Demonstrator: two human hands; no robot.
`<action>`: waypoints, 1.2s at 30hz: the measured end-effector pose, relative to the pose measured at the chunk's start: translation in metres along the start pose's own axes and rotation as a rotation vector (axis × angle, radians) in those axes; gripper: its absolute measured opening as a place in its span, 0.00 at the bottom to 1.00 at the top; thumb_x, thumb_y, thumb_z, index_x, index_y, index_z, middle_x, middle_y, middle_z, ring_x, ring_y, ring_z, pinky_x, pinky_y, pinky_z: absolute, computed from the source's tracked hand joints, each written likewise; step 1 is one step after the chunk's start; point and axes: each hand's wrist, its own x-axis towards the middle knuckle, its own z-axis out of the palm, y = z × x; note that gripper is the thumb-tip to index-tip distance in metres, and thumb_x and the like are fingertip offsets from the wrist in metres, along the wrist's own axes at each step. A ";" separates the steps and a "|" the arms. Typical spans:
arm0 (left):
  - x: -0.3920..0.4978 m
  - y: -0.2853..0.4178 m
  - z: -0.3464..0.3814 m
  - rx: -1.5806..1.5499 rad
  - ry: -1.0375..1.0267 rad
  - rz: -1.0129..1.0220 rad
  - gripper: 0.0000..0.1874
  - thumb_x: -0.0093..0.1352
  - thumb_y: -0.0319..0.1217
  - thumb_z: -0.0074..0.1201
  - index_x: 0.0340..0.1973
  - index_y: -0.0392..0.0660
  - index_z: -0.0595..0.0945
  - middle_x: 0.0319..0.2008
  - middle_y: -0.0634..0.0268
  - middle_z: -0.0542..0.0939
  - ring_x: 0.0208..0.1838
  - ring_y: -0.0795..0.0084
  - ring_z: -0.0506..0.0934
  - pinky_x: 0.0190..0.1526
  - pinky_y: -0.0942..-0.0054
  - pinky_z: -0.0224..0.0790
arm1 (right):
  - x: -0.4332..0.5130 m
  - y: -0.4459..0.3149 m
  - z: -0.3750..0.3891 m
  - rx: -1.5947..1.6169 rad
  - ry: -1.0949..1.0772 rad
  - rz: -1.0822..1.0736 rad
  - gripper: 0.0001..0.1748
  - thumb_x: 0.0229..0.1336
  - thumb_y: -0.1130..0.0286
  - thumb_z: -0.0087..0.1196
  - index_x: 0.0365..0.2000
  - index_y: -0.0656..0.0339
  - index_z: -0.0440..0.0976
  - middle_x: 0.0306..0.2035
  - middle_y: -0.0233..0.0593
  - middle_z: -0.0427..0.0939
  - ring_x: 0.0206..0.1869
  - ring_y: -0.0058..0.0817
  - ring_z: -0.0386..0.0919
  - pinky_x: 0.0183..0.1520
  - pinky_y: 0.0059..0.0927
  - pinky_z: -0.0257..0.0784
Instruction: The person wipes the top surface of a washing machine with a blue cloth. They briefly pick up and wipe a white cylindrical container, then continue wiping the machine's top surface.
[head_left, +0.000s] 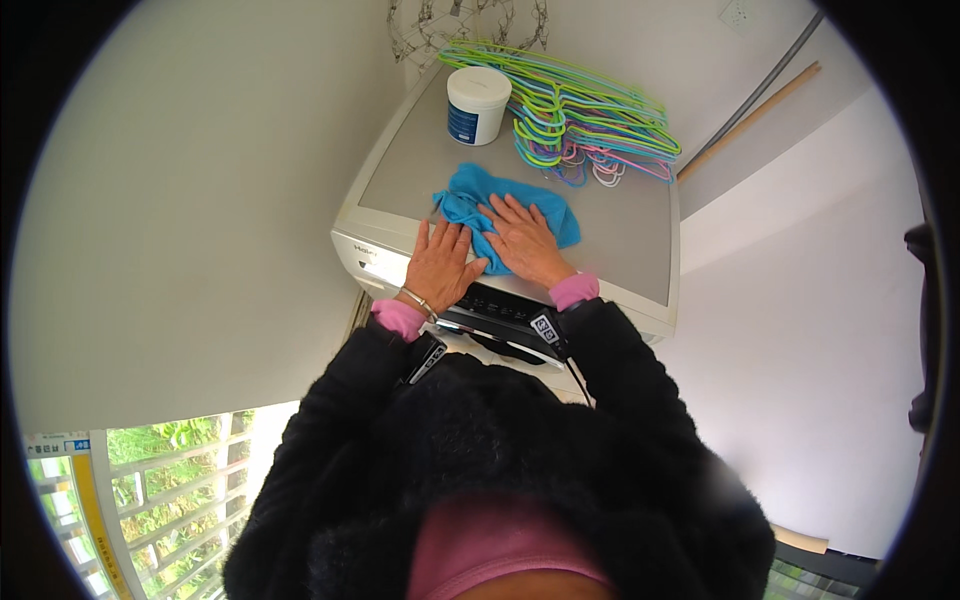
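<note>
A crumpled blue cloth (555, 208) lies on the grey top of a white Haier front-loading washing machine (622, 240). My right hand (523, 238) rests flat on the cloth, fingers spread and pointing up and left. My left hand (441, 268), with a bracelet at the wrist, lies palm down at the machine's front edge, its fingertips at the cloth's lower left border. Neither hand grasps the cloth; whether the left fingertips press on it or on the bare top is hard to tell. The dark control panel shows partly below my hands.
Behind the cloth stands a white lidded tub (478, 105), beside a pile of colourful plastic hangers (592, 120). A wire rack (469, 26) is at the back. A wooden pole (750, 120) and a grey one lean at right. Walls flank the machine; a barred window (180, 495) is lower left.
</note>
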 end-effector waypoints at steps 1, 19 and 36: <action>-0.001 -0.001 0.000 -0.024 -0.033 -0.012 0.34 0.73 0.50 0.41 0.62 0.31 0.66 0.68 0.46 0.60 0.73 0.48 0.55 0.70 0.43 0.42 | 0.000 -0.002 0.002 0.033 -0.016 0.000 0.29 0.66 0.50 0.42 0.64 0.48 0.63 0.69 0.41 0.59 0.71 0.46 0.53 0.69 0.58 0.46; -0.008 -0.062 -0.001 -0.005 0.180 -0.261 0.37 0.75 0.52 0.36 0.67 0.32 0.59 0.70 0.43 0.56 0.75 0.45 0.49 0.71 0.43 0.35 | 0.110 -0.053 0.022 -0.052 0.036 0.109 0.30 0.65 0.50 0.44 0.64 0.48 0.64 0.68 0.42 0.60 0.72 0.43 0.53 0.69 0.58 0.47; 0.016 0.008 0.014 -0.096 0.139 0.028 0.31 0.76 0.50 0.36 0.66 0.40 0.65 0.70 0.47 0.58 0.74 0.46 0.52 0.71 0.43 0.35 | -0.069 0.071 -0.030 -0.118 0.026 0.329 0.29 0.67 0.48 0.40 0.64 0.44 0.63 0.70 0.38 0.57 0.73 0.41 0.50 0.71 0.55 0.45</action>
